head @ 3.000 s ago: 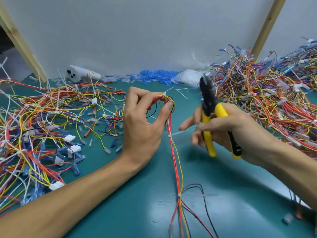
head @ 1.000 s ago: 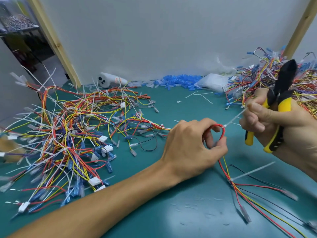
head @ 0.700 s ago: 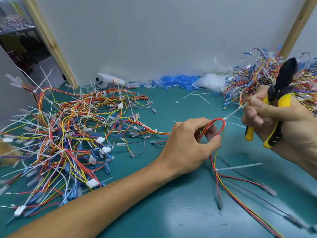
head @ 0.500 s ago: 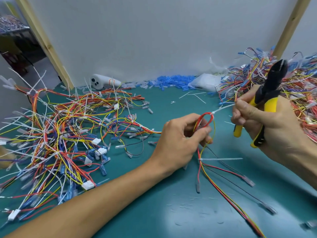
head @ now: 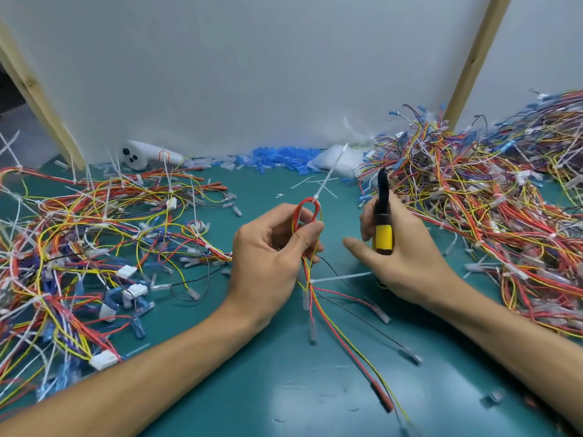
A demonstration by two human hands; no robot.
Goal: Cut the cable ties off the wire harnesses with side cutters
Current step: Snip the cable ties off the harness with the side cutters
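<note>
My left hand (head: 271,250) pinches a red and yellow wire harness (head: 307,216) at a small loop held upright over the green table. A white cable tie (head: 329,175) sits at the top of that loop, its long tail pointing up and to the right. A second white cable tie (head: 340,276) binds the same harness lower down, its tail lying to the right under my right hand. My right hand (head: 400,263) grips yellow-handled side cutters (head: 382,216), black jaws pointing up and closed, a little to the right of the loop and apart from it. The harness's loose ends trail toward the near edge.
A big tangle of harnesses (head: 79,253) covers the left of the green table (head: 284,389), another pile (head: 504,222) fills the right. A white controller (head: 148,157), blue connector sleeves (head: 277,159) and a white bag (head: 339,160) lie along the back wall. Cut tie pieces are scattered mid-table.
My right hand let go of the upper tie's tail and came down to the right of the loop, cutters now upright. My left hand turned the loop upward. The view swung back right.
</note>
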